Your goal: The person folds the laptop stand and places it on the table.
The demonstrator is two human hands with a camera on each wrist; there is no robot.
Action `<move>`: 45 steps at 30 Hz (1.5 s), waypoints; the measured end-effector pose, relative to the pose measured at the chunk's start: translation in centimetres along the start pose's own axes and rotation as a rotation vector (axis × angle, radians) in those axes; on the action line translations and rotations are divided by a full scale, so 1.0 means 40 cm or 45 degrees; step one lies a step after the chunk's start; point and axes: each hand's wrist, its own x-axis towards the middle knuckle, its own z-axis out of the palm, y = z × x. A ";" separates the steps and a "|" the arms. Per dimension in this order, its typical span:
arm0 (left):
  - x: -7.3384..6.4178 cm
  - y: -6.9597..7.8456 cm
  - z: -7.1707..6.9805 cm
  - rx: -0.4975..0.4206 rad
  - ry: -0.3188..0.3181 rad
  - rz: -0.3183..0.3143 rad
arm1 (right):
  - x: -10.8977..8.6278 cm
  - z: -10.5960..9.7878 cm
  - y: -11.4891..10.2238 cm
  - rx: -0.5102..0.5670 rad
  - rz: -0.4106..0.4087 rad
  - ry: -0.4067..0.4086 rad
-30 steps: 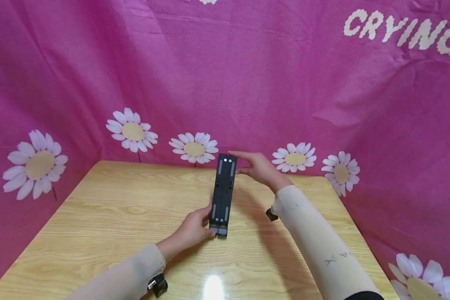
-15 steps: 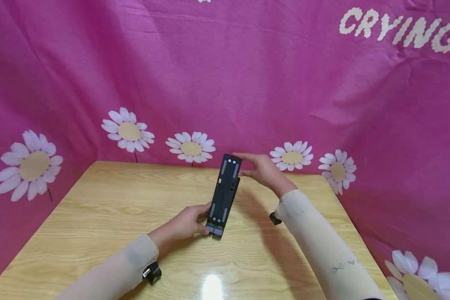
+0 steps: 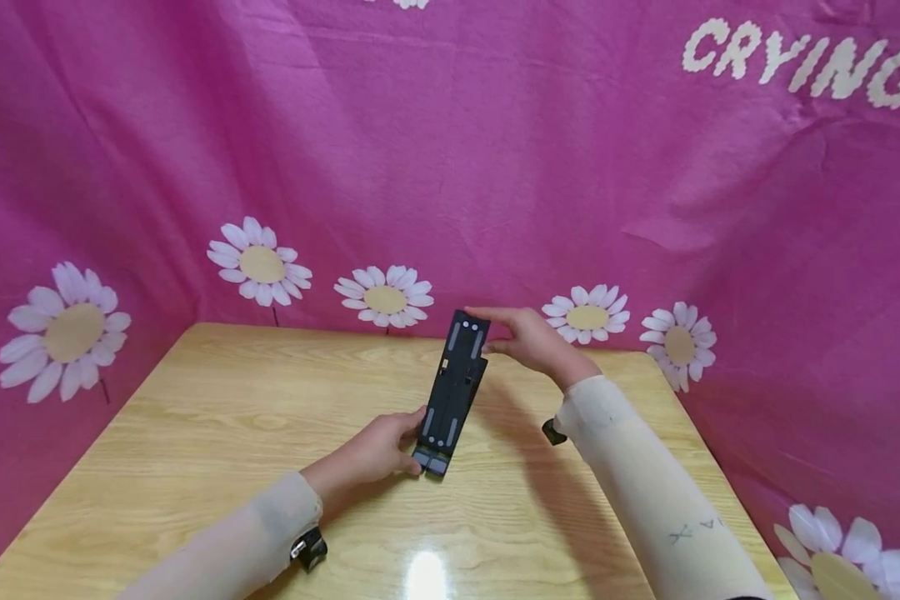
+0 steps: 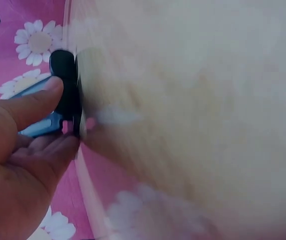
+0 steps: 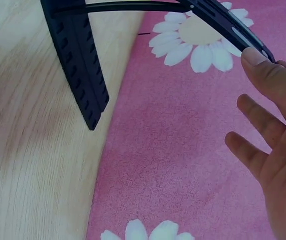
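Observation:
A black folding laptop stand [image 3: 453, 383] stands propped up at the middle of the table, leaning right at its top. Grey pad strips run along its face. With thumb and fingers, my left hand [image 3: 367, 450] grips its lower end, where the dark lip [image 4: 68, 92] shows in the left wrist view. The top end is pinched by my right hand [image 3: 528, 337]; in the right wrist view its thumb [image 5: 255, 57] lies on the upper arm and two fingers extend free. That view also shows the stand's notched base rail [image 5: 80, 65] and a thin strut [image 5: 127, 6] joining it to the upper arm.
The wooden table [image 3: 270, 392] has a pink cloth [image 3: 495, 167] with printed daisies hanging behind it and at both sides. A black wrist device [image 3: 309, 548] sits at the left cuff, another wrist device [image 3: 553, 432] at the right one.
The stand's top has swung to the right with my right hand, and its rear part now shows past its right edge. My left hand has shifted slightly left, still gripping the lower end.

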 end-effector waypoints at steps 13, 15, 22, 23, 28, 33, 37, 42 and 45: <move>0.000 0.010 -0.014 -0.028 -0.037 -0.015 | -0.027 -0.027 0.000 -0.033 0.066 -0.006; -0.008 0.019 0.002 -0.052 -0.001 -0.012 | -0.025 -0.032 0.002 -0.022 0.055 -0.062; -0.021 0.044 0.048 0.041 0.155 0.031 | -0.023 -0.039 0.006 0.013 0.076 -0.126; -0.021 0.046 0.052 0.075 0.178 0.018 | -0.024 -0.039 0.007 0.015 0.078 -0.117; -0.019 0.053 0.057 0.174 0.224 -0.005 | -0.033 -0.033 0.009 0.007 0.070 -0.057; -0.015 0.048 0.033 0.197 0.183 0.006 | -0.050 -0.027 0.002 -0.008 0.152 -0.015; -0.009 0.040 0.010 0.193 0.126 -0.011 | -0.061 -0.026 -0.006 -0.041 0.147 0.007; -0.004 0.039 -0.002 0.144 0.082 -0.035 | -0.061 -0.040 -0.005 -0.060 0.093 -0.031; 0.000 0.039 -0.001 0.166 0.090 -0.011 | -0.055 -0.052 0.002 -0.020 0.085 -0.089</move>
